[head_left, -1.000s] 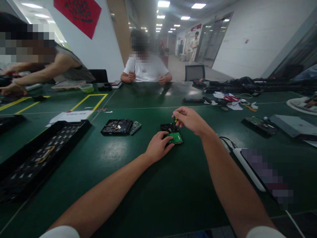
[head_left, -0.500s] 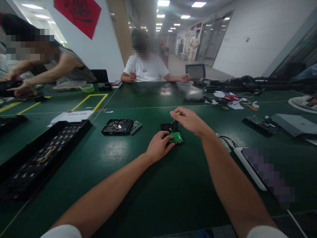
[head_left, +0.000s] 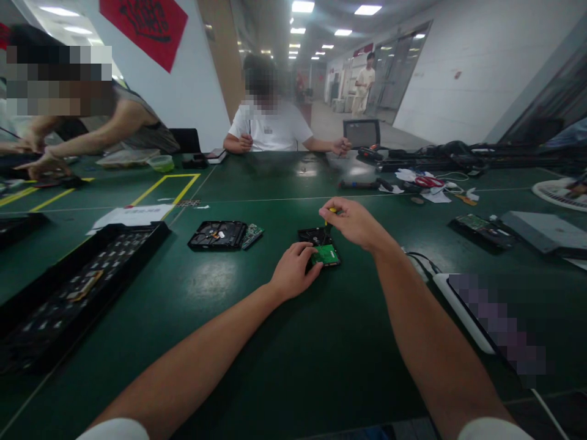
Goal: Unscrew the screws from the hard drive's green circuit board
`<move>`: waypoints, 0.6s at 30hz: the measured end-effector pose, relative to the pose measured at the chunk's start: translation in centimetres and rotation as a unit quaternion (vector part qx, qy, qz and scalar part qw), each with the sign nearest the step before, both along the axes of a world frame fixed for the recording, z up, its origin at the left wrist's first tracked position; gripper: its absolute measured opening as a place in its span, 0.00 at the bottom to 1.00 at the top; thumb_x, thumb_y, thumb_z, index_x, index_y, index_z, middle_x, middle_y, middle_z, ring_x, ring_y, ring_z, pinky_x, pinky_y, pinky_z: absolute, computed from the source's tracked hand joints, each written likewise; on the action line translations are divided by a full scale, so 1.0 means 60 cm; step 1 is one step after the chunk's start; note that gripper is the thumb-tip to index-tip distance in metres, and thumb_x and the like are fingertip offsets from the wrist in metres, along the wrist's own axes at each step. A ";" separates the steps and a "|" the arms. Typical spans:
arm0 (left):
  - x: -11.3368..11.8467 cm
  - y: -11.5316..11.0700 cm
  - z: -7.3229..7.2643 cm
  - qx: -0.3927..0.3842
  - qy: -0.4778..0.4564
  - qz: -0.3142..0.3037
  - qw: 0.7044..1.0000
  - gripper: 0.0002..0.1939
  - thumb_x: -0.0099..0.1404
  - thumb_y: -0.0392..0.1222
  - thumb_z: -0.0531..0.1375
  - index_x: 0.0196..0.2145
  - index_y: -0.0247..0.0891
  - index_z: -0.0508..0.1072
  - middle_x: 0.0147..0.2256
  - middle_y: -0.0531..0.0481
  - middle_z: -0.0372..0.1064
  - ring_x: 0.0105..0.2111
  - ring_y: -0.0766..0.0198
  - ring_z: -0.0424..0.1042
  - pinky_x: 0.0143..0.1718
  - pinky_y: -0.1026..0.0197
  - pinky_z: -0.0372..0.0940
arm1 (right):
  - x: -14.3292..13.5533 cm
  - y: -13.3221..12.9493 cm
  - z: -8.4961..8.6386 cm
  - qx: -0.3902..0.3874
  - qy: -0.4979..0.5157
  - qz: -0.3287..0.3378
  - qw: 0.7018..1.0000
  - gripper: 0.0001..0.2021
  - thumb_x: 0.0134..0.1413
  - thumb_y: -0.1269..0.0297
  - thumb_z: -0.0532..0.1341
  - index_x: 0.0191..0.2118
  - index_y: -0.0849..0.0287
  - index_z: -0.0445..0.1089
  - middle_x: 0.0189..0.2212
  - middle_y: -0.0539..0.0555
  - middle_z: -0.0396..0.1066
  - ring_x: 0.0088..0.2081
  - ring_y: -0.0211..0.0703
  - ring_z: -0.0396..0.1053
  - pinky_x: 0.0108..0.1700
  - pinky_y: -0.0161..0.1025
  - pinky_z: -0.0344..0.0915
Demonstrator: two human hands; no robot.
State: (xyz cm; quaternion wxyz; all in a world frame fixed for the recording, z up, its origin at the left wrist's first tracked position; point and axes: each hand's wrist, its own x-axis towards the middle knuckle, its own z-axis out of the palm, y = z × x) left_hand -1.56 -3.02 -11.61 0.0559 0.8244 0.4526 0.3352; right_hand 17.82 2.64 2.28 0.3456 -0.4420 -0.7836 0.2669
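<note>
A black hard drive (head_left: 315,234) lies on the green table, with a green circuit board (head_left: 327,255) on its near half. My left hand (head_left: 294,270) grips it from the near left side, fingers over the board and thumb at the near edge. In my right hand (head_left: 352,223) is a screwdriver (head_left: 327,228) with some yellow on its handle. It stands nearly upright over the drive's far right part; whether its tip touches a screw is too small to tell. To the left rests another hard drive (head_left: 217,235), beside a loose circuit board (head_left: 252,236).
A long black tray (head_left: 82,287) fills the left side. At right lie a white device with a dark slab (head_left: 463,311), another drive (head_left: 482,231) and a grey box (head_left: 545,231). Papers and red-handled scissors (head_left: 428,182) lie farther back. Co-workers sit opposite and at far left.
My right hand and the screwdriver have shifted slightly to the right, and more yellow shows on the handle. My left hand and the hard drive stay put. The far-left co-worker's hands have moved.
</note>
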 end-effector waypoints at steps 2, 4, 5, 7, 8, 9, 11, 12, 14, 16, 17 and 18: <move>-0.002 -0.001 0.002 0.009 -0.012 -0.008 1.000 0.11 0.73 0.42 0.59 0.51 0.40 0.74 0.57 0.39 0.70 0.59 0.48 0.70 0.61 0.42 0.69 | 0.001 -0.002 0.002 -0.020 0.001 0.000 1.000 0.12 0.65 0.53 0.62 0.38 0.55 0.75 0.31 0.51 0.75 0.30 0.40 0.67 0.32 0.36 0.62; -0.005 -0.002 0.003 0.016 -0.018 -0.023 0.999 0.10 0.71 0.36 0.59 0.48 0.41 0.75 0.57 0.40 0.70 0.58 0.49 0.70 0.60 0.42 0.70 | 0.002 -0.003 0.002 -0.035 0.008 -0.003 0.999 0.11 0.65 0.54 0.63 0.40 0.55 0.76 0.33 0.51 0.76 0.28 0.38 0.66 0.30 0.36 0.62; -0.006 -0.003 0.002 0.019 -0.018 -0.031 0.999 0.11 0.69 0.33 0.58 0.47 0.41 0.75 0.56 0.40 0.70 0.58 0.50 0.70 0.59 0.43 0.70 | 0.001 -0.003 0.002 -0.039 0.016 -0.008 0.999 0.10 0.64 0.55 0.63 0.42 0.56 0.76 0.34 0.51 0.76 0.27 0.37 0.67 0.30 0.36 0.63; -0.008 -0.003 0.001 0.024 -0.016 -0.039 0.999 0.13 0.66 0.29 0.58 0.46 0.41 0.75 0.56 0.41 0.70 0.57 0.50 0.70 0.59 0.43 0.70 | -0.001 -0.002 0.002 -0.049 0.032 -0.028 0.998 0.10 0.63 0.58 0.64 0.45 0.56 0.75 0.38 0.53 0.78 0.25 0.35 0.68 0.29 0.36 0.64; -0.008 -0.002 0.000 0.026 -0.015 -0.038 0.999 0.14 0.65 0.29 0.58 0.45 0.41 0.75 0.55 0.41 0.70 0.57 0.50 0.70 0.59 0.43 0.70 | -0.002 -0.001 0.001 -0.056 0.039 -0.039 0.997 0.10 0.63 0.59 0.65 0.46 0.57 0.74 0.38 0.53 0.78 0.24 0.35 0.68 0.28 0.35 0.65; -0.008 -0.002 -0.001 0.026 -0.014 -0.037 0.999 0.15 0.64 0.28 0.58 0.45 0.41 0.76 0.55 0.41 0.70 0.57 0.50 0.70 0.58 0.43 0.71 | -0.003 -0.001 0.001 -0.063 0.045 -0.047 0.996 0.10 0.63 0.59 0.65 0.46 0.57 0.73 0.37 0.53 0.78 0.23 0.35 0.69 0.28 0.35 0.65; -0.008 0.000 -0.002 0.022 -0.013 -0.035 0.999 0.15 0.64 0.29 0.58 0.45 0.41 0.76 0.55 0.41 0.70 0.57 0.50 0.71 0.58 0.42 0.71 | -0.005 0.000 0.000 -0.078 0.055 -0.049 0.994 0.08 0.63 0.60 0.65 0.44 0.58 0.72 0.33 0.53 0.77 0.24 0.36 0.70 0.27 0.34 0.66; -0.008 0.000 -0.003 0.021 -0.013 -0.034 0.999 0.15 0.64 0.29 0.58 0.45 0.41 0.76 0.55 0.41 0.70 0.57 0.49 0.71 0.57 0.42 0.71 | -0.005 0.000 0.000 -0.081 0.060 -0.045 0.994 0.07 0.63 0.60 0.65 0.43 0.57 0.72 0.32 0.52 0.76 0.25 0.37 0.71 0.27 0.34 0.66; -0.008 0.001 -0.003 0.021 -0.014 -0.032 0.999 0.15 0.65 0.29 0.58 0.46 0.41 0.76 0.55 0.40 0.70 0.57 0.49 0.71 0.57 0.42 0.71 | -0.005 -0.002 0.000 -0.078 0.070 -0.037 0.994 0.06 0.64 0.60 0.64 0.42 0.57 0.73 0.30 0.51 0.75 0.26 0.37 0.72 0.27 0.34 0.66; -0.007 0.001 -0.003 0.024 -0.015 -0.029 0.999 0.16 0.65 0.29 0.58 0.48 0.41 0.76 0.55 0.40 0.70 0.57 0.49 0.71 0.58 0.42 0.71 | -0.005 -0.003 0.002 -0.071 0.069 -0.031 0.995 0.08 0.65 0.57 0.63 0.41 0.56 0.73 0.30 0.50 0.74 0.26 0.37 0.71 0.27 0.33 0.66; -0.007 0.000 -0.002 0.025 -0.016 -0.027 0.999 0.16 0.66 0.30 0.58 0.49 0.41 0.75 0.55 0.40 0.70 0.57 0.50 0.71 0.58 0.43 0.71 | -0.004 -0.004 0.002 -0.068 0.065 -0.029 0.995 0.09 0.65 0.55 0.63 0.41 0.56 0.73 0.30 0.50 0.74 0.25 0.36 0.70 0.26 0.33 0.65; -0.006 0.000 -0.001 0.026 -0.018 -0.025 0.999 0.16 0.67 0.30 0.58 0.50 0.40 0.75 0.55 0.40 0.70 0.57 0.50 0.71 0.58 0.43 0.70 | -0.004 -0.005 0.003 -0.067 0.061 -0.028 0.995 0.10 0.66 0.54 0.63 0.41 0.55 0.74 0.30 0.50 0.73 0.24 0.36 0.69 0.25 0.33 0.64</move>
